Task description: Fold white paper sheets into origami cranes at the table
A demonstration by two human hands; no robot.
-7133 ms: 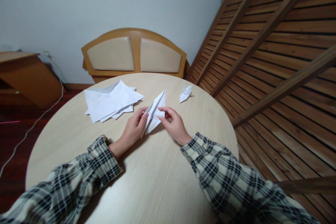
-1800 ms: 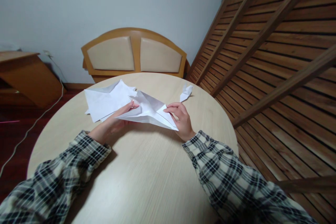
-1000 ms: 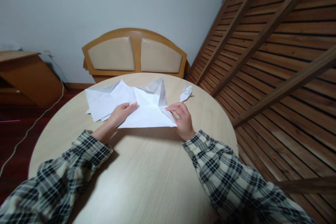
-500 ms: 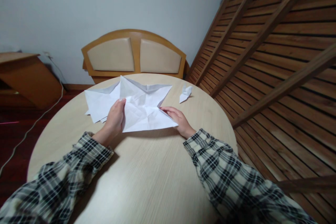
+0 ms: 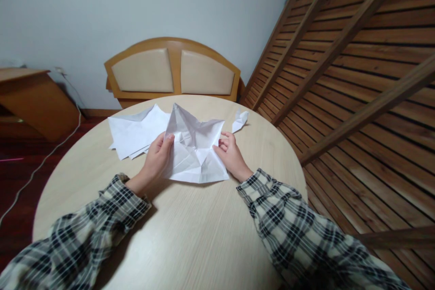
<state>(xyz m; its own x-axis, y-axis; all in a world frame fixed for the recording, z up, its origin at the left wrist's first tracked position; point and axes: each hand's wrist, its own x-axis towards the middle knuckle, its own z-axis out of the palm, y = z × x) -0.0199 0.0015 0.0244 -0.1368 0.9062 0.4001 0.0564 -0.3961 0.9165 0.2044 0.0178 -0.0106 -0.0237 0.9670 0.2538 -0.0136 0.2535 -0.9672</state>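
Observation:
A creased sheet of white paper [image 5: 193,149] is held between my hands just above the table, its far corner standing up and its middle buckled along several fold lines. On the left edge, my left hand [image 5: 159,156] pinches it with the thumb on top and the fingers hidden behind. My right hand [image 5: 233,156] grips the right edge, thumb in front and fingers curled behind. Partly behind the held sheet lies a small pile of white paper [image 5: 136,131] on the left. To the far right sits a small folded white paper figure [image 5: 240,121], apart from my right hand.
The round pale wooden table [image 5: 190,235] spreads under my arms. Behind it stands a headboard [image 5: 176,72] with two cream panels against the wall. Wooden slats [image 5: 356,77] lean close along the right side. A desk [image 5: 37,104] and a white cable [image 5: 44,158] are on the left.
The sheet has shifted right and toward me, away from the pile, and its sides are drawn closer together. My left hand moved right; my right hand's fingers now curl behind the edge.

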